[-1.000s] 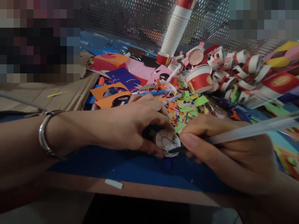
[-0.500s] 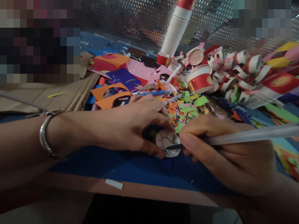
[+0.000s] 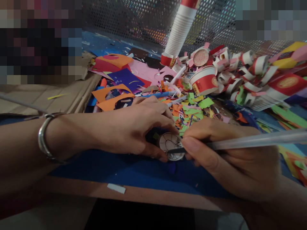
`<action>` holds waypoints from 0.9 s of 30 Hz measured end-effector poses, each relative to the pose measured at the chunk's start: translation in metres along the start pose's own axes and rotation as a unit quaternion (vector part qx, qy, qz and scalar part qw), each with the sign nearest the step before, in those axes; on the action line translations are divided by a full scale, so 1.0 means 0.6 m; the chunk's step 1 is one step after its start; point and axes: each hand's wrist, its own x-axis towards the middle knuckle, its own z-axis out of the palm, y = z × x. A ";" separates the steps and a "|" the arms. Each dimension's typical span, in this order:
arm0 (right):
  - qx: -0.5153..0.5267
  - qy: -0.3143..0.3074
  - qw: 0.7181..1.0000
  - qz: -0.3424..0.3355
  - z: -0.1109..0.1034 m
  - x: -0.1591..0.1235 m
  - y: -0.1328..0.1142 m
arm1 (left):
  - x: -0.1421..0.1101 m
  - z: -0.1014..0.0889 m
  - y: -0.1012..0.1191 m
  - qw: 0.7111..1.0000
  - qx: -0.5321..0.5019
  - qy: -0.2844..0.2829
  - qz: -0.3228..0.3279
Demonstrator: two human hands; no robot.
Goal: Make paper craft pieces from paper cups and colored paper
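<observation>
A small round white disc with drawn black circles and lines lies near the front of the blue table. My left hand grips its left edge between thumb and fingers; a silver bangle circles that wrist. In my right hand a pen with a translucent barrel is pinched, its dark tip resting on the lower part of the disc. The disc's right edge is partly hidden by my right fingers. Whether the disc is the base of a cup or a loose piece, I cannot tell.
Beyond my hands lie many paper scraps, cut coloured sheets, a red-and-white paper cup and cut cup rings. A tall cup stack stands before a perforated metal screen. Cardboard lies at left.
The pen tip has shifted very slightly left on the disc, with my right hand following it. My left hand keeps its hold. The whole view has drifted a little.
</observation>
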 end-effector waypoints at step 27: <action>0.009 -0.012 1.000 0.005 -0.002 0.000 -0.001 | 0.001 -0.001 -0.005 1.000 -0.012 -0.004 0.014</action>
